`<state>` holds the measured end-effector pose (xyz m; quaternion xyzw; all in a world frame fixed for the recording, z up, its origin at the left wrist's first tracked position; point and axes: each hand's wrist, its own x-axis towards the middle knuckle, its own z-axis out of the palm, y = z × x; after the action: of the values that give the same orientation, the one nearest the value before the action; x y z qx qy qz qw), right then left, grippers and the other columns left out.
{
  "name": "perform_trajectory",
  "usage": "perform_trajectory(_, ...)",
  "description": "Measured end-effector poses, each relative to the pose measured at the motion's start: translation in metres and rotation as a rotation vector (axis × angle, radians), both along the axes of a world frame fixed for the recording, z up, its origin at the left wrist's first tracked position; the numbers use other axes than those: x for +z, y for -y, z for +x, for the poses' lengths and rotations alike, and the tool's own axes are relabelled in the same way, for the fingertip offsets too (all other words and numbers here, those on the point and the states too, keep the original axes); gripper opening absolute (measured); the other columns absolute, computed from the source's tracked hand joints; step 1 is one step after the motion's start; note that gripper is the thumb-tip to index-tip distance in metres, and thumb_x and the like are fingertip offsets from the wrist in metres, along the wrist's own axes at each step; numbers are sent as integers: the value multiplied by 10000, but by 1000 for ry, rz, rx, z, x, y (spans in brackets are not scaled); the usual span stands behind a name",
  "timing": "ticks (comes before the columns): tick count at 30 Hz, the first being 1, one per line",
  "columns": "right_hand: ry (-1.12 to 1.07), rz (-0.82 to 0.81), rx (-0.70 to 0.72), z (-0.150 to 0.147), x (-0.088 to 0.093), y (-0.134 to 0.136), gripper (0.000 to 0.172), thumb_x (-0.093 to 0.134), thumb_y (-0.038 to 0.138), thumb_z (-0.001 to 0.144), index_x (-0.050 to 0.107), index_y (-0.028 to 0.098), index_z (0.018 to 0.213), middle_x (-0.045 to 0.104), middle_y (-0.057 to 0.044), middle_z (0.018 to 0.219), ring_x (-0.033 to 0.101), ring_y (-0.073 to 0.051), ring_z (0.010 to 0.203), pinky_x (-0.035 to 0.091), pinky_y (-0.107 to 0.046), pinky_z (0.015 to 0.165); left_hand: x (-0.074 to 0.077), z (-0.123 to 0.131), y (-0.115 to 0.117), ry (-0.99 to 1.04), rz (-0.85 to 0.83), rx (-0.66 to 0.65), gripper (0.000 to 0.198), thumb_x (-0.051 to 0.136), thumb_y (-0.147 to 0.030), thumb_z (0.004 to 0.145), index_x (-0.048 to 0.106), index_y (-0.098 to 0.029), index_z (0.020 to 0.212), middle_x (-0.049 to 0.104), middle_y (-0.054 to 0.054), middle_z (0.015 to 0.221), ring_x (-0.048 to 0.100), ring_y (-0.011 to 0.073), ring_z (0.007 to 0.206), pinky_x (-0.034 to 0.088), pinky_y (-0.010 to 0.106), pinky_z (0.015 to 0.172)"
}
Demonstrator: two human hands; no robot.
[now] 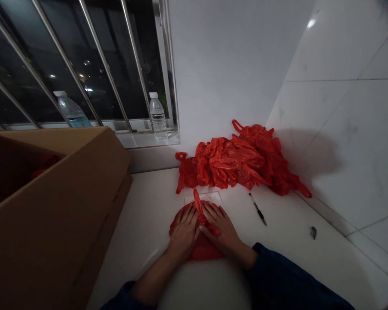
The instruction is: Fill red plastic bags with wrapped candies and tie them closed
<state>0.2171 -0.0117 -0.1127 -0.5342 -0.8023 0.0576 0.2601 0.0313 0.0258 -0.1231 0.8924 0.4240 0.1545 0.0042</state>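
A red plastic bag lies on the white tabletop, its top twisted or knotted, with one loop standing up in the middle. Flat on the left part of the bag rests my left hand, fingers stretched out and pointing away from me. My right hand lies likewise on the right part, its fingers extended and its thumb close to the knot. Neither hand grips anything that shows. What the bag contains is hidden. Behind it a white flat card or plate is partly covered by the bag.
Crumpled red plastic bags are heaped against the wall. To the right lie a black pen and a small dark object. A large cardboard box with red stuff inside stands left. Two bottles, one clear, one bluish, stand by the barred window.
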Motion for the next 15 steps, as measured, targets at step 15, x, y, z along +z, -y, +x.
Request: perform_trajectory(15, -15, 41, 0, -2, -3, -1, 565, 451, 469, 965, 417, 190, 1455, 460, -97, 1480, 373, -283, 1393, 279, -552, 1146, -4, 2, -2, 8, 16, 13, 492, 396, -328, 974, 429, -168, 1439, 463, 120, 1480, 346, 263, 1415, 276, 501, 1160)
